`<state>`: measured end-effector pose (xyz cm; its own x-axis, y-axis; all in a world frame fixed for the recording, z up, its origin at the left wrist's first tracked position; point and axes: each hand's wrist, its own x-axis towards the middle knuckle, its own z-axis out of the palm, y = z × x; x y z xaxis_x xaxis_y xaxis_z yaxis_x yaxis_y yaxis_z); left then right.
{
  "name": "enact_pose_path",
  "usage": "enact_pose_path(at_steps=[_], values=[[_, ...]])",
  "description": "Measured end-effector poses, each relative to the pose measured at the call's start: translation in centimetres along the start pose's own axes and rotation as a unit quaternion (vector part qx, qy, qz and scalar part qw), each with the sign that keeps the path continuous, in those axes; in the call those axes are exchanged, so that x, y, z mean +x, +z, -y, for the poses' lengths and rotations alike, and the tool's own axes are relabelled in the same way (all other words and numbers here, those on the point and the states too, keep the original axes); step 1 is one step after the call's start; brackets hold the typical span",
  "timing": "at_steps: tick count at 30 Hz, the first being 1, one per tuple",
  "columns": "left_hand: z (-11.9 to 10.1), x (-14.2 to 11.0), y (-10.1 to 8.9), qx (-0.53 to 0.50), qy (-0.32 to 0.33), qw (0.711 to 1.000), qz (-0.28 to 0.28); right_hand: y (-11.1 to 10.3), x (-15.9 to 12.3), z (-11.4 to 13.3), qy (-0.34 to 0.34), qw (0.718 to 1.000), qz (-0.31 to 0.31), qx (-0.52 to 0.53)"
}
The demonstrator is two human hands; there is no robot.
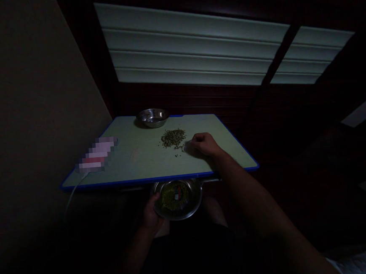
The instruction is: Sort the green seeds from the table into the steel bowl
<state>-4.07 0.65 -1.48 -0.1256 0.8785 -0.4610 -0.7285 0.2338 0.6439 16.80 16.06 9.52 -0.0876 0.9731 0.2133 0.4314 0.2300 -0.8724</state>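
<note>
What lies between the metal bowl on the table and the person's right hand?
The head view shows a loose heap of small grains on the tabletop, between the bowl and the right hand.

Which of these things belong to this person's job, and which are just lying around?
Likely in use:
pile of small bits, right hand at its edge
lower metal bowl, gripped by left hand
table underneath

Seemingly lying about:
blurred pink item, white cable
upper metal bowl, untouched, role unclear
</note>
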Motion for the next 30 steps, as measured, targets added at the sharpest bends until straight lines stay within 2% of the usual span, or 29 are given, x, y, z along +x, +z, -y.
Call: enact_pose_path(at_steps=[14,21,25,28,30], values=[[0.2,0.2,-0.3,-0.01,0.005,1.0,0.024,0.4,0.4,-0.8,-0.034,0.999,0.018,-0.038],[0.0,0.0,-0.2,0.002,0.007,1.0,0.012,0.7,-0.1,0.0,-0.046,0.996,0.075,0.007],[0.0,0.0,-0.2,0.006,0.0,1.0,0.009,0.9,-0.4,0.4,-0.018,0.995,0.093,0.029],[0.1,0.1,-0.4,0.006,0.005,1.0,0.018,0.8,-0.3,0.3,-0.013,0.996,0.081,0.015],[0.1,0.1,-0.5,0.005,0.008,1.0,0.026,0.7,-0.1,0.1,-0.012,0.999,0.048,-0.01]])
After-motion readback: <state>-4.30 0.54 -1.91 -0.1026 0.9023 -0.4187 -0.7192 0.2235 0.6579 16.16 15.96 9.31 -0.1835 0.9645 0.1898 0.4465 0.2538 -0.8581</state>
